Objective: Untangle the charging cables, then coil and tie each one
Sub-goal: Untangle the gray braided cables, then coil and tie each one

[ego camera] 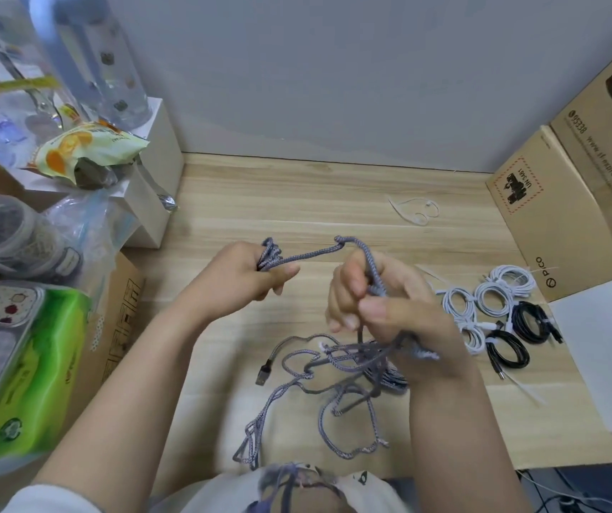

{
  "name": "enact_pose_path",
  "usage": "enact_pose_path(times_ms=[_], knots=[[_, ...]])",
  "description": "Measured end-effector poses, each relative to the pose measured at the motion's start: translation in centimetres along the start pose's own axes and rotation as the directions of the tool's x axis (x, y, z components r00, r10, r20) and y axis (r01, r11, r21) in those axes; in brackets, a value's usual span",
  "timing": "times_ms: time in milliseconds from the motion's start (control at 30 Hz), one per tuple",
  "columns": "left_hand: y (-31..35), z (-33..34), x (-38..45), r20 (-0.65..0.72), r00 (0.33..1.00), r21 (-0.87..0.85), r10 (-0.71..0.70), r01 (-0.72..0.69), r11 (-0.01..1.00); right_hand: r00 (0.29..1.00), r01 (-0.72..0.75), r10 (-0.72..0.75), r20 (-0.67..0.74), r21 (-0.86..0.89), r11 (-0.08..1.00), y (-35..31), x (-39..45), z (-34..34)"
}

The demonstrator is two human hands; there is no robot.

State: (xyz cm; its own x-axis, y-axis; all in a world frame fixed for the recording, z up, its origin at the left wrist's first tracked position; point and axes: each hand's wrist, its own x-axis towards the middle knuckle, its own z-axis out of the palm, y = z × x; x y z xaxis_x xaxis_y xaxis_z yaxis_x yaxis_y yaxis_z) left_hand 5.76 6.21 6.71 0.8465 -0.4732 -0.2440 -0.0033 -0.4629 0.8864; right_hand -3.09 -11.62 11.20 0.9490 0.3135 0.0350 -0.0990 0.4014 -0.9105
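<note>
A tangle of grey braided charging cables (334,368) lies on the wooden desk (334,194) in front of me, with a USB plug (263,373) at its left. My left hand (248,275) grips a bunch of folded grey loops. A taut strand (308,255) runs from it to my right hand (382,305), which pinches the grey cable between thumb and fingers above the tangle. More strands hang from my right hand down into the heap and over the desk's front edge.
Coiled, tied white cables (482,301) and black cables (519,335) lie at the right, with loose white ties (417,211) behind. Cardboard boxes (556,201) stand right; a white sheet (608,346) lies beside them. Snack bags, jars and a green packet (34,364) crowd the left.
</note>
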Motion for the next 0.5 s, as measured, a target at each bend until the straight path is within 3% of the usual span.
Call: enact_pose_path(times_ms=[100,167,233,300,367,433,500], knots=[[-0.4,-0.9,-0.9,0.273,0.960,-0.234,0.060,0.006,0.972,0.995,-0.027,-0.014,0.100,0.399,0.916,0.3,0.4,-1.4],[-0.7,-1.3,-1.3,0.401,0.885,-0.516,0.238,0.003,0.856,0.993,-0.068,0.003,0.115,0.571,0.818,0.6,0.7,-2.1],[-0.4,-1.3,-1.6,0.428,0.745,-0.817,0.512,0.076,0.572,0.994,-0.095,0.044,0.098,0.618,0.780,1.2,0.9,-2.5],[0.5,-0.9,-1.5,0.304,0.618,-0.948,0.725,0.267,0.170,0.990,-0.139,0.117,0.076,0.590,0.795,1.9,1.2,-2.2],[1.7,-0.6,-1.3,0.135,0.668,-0.944,0.732,0.311,-0.110,0.973,-0.207,0.231,0.028,0.554,0.806,2.7,1.5,-1.6],[2.1,-0.2,-1.2,0.032,0.726,-0.915,0.687,0.298,-0.272,0.943,-0.249,0.329,-0.048,0.552,0.796,3.2,1.9,-1.2],[2.0,0.0,-1.0,-0.013,0.816,-0.894,0.578,0.249,-0.372,0.920,-0.267,0.383,-0.079,0.589,0.763,3.7,2.1,-1.2]])
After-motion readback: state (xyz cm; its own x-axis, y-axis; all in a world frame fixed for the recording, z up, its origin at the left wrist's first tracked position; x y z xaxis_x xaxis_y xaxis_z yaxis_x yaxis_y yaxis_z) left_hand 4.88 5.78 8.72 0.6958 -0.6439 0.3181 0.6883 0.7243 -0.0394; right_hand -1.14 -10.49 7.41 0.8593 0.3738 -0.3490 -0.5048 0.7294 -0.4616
